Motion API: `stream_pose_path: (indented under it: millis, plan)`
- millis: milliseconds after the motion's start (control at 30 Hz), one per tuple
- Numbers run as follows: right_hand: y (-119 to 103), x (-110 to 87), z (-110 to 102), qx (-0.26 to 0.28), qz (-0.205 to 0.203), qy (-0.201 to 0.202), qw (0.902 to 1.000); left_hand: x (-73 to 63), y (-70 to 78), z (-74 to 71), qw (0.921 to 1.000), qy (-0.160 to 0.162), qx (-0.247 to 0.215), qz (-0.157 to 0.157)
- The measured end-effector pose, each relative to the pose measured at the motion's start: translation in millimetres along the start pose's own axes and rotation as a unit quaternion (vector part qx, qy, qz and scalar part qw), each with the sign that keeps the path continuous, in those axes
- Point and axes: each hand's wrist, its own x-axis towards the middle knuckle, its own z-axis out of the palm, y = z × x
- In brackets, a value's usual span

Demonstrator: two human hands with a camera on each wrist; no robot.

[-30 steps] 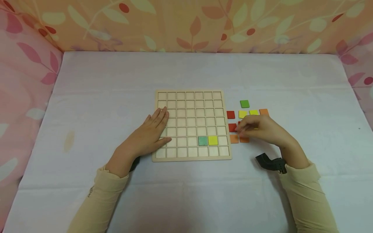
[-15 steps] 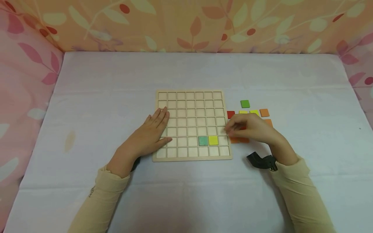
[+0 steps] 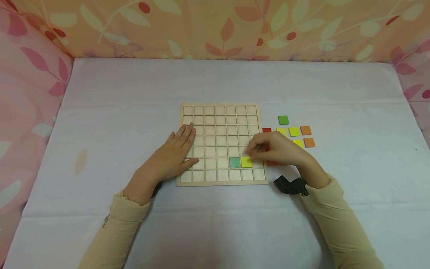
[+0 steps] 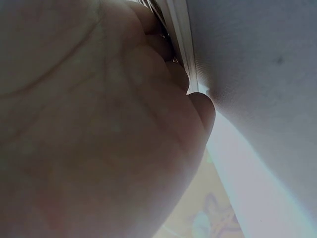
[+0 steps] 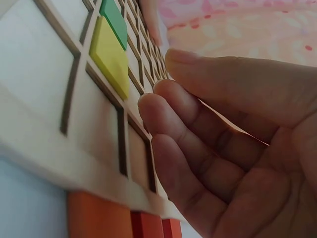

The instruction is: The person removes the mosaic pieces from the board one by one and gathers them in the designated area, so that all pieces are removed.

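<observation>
A wooden grid board (image 3: pixel 221 183) lies on the white cloth. My left hand (image 3: pixel 169 156) rests flat over its left side, fingers straight; the left wrist view is mostly the palm (image 4: pixel 94 129) against the board's edge. A teal-green tile (image 3: pixel 234 163) and a yellow tile (image 3: pixel 246 162) sit side by side in the second row from the front. My right hand (image 3: pixel 275 148) is over the board's right side, fingers bent, fingertips just behind the yellow tile. In the right wrist view its thumb (image 5: pixel 223 82) is close to the fingertips; I cannot tell if a tile is between them.
Right of the board lie a green tile (image 3: pixel 283 120), several yellow tiles (image 3: pixel 294 131), orange tiles (image 3: pixel 305 130) and red tiles (image 3: pixel 267 130), some partly under the right hand. An orange tile (image 5: pixel 101 215) stands right at the board's rim. Patterned cloth (image 3: pixel 215 30) borders the table.
My right hand has moved left from the loose tiles onto the board's right side, uncovering orange and yellow tiles behind it. The left hand has stayed in place.
</observation>
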Motion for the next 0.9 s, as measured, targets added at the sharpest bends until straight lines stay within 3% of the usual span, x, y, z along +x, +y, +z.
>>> stream_pose_path:
  millis: [233, 533, 900]
  plan:
    - [-3.0, 7.7, 7.4, 0.005, -0.007, -0.011, 0.9999, -0.7, 0.1, -1.6, 1.0000, -0.001, -0.002, 0.005]
    - [-3.4, 12.5, 17.3, 0.003, 0.018, 0.007, 0.9998, -0.2, 1.0, -2.4, 1.0000, 0.000, -0.003, 0.008]
    - [-4.8, 16.9, 27.4, -0.036, 0.010, 0.005, 0.9993, -1.5, 1.4, -4.9, 0.9999, 0.005, -0.003, 0.014]
